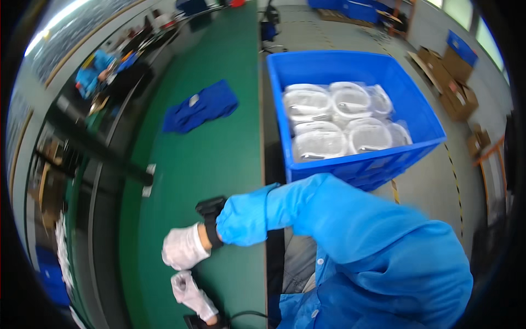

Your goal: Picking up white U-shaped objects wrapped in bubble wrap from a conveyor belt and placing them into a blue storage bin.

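My right hand (pixel 186 248), in a white glove, is low over the green table (pixel 213 164), its fingers curled under and out of sight. Just below it in the head view, my left hand (pixel 193 296), also white-gloved, has its fingers bent in toward the thumb. The two hands are close together, and whatever they may hold is too small or hidden to make out. A black strap with a dark device (pixel 211 210) circles my right wrist. A blue sleeve covers my right arm.
To the right stands a blue crate (pixel 350 172) with several clear-wrapped white round-ended items (pixel 320 143). A folded blue cloth (pixel 201 107) lies farther up the table. A dark post (pixel 98 142) juts in from the left. Cardboard boxes (pixel 457 98) stand along the right wall.
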Motion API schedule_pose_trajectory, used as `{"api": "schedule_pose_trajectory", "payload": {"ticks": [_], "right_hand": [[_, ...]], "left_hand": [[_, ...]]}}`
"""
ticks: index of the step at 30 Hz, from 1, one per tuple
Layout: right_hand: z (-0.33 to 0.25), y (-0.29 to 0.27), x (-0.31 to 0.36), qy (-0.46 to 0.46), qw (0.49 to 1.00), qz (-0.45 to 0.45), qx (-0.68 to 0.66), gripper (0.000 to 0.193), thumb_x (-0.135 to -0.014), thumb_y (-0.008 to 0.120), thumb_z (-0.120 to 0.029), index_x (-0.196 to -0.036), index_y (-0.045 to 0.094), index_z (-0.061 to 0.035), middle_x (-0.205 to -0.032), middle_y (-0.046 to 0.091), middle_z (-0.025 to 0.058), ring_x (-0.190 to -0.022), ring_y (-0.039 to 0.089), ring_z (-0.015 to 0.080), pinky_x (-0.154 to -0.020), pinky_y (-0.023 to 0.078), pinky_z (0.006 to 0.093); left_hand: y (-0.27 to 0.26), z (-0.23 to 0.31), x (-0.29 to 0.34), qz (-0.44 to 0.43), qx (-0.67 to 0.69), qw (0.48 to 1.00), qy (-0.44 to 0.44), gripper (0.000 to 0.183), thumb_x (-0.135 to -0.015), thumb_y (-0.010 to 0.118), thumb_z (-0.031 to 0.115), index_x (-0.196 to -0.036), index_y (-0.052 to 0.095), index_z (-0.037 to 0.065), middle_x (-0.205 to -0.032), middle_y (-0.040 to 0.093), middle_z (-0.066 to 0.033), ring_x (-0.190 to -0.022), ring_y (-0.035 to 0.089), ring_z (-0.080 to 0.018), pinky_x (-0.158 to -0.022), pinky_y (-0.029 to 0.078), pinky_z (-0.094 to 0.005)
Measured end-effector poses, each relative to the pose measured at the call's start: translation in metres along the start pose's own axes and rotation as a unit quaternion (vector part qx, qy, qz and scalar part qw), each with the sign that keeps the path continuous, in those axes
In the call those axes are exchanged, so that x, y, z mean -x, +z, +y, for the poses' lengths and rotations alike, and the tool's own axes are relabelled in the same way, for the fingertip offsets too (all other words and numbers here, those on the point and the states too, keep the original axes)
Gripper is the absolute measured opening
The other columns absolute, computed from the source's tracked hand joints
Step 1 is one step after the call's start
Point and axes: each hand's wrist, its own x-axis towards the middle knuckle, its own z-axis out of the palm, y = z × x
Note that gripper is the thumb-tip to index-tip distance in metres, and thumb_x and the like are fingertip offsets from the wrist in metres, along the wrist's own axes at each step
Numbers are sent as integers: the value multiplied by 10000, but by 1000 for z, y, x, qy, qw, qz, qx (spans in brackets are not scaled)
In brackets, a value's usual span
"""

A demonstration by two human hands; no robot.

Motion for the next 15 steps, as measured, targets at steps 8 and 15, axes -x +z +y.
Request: {"api": "schedule_pose_trajectory", "payload": {"ticks": [8, 15], "right_hand": [[-53, 83, -102, 18, 966, -255, -40, 232, -629, 665, -360, -594, 644, -132, -600, 605, 101, -526, 583, 266, -426, 434, 384], [-36, 99, -92, -31, 987, -148, 52, 170, -868, 521, -203, -767, 533, -66, -728, 566, 189, -702, 573, 390, -560, 438, 464]], "left_hand": [[-21, 12, 0, 153, -14, 988, -22, 120, -876, 512, 21, -803, 602, 52, -783, 561, 4, -736, 544, -134, -679, 463, -261], [13, 37, -18, 366, -22, 926, 95, 146, -756, 643, 152, -720, 552, 44, -628, 574, -158, -599, 600, -353, -533, 464, -426]]}}
